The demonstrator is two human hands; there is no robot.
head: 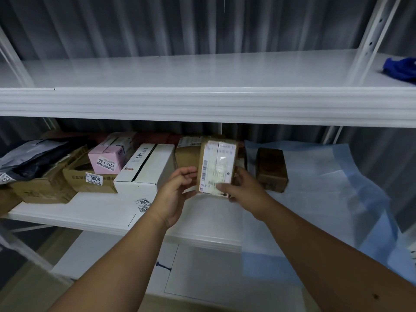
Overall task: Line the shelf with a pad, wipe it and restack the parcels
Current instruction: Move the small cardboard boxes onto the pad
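Observation:
Both my hands hold a small brown parcel (217,166) with a white shipping label, lifted just above the middle shelf (94,212). My left hand (176,194) cups its left edge with curled fingers. My right hand (242,188) grips its lower right corner, thumb on the label. A blue-and-white pad (326,194) covers the right half of this shelf and hangs over its front edge. One small brown box (272,168) stands on the pad. To the left sit a white box (146,170), a pink box (108,159) and brown cartons (90,179).
The upper shelf (202,73) is bare except for a blue cloth (400,69) at its far right. Grey plastic bags (29,158) lie at the far left of the middle shelf. White uprights stand at both sides. A lower shelf (112,262) shows beneath my arms.

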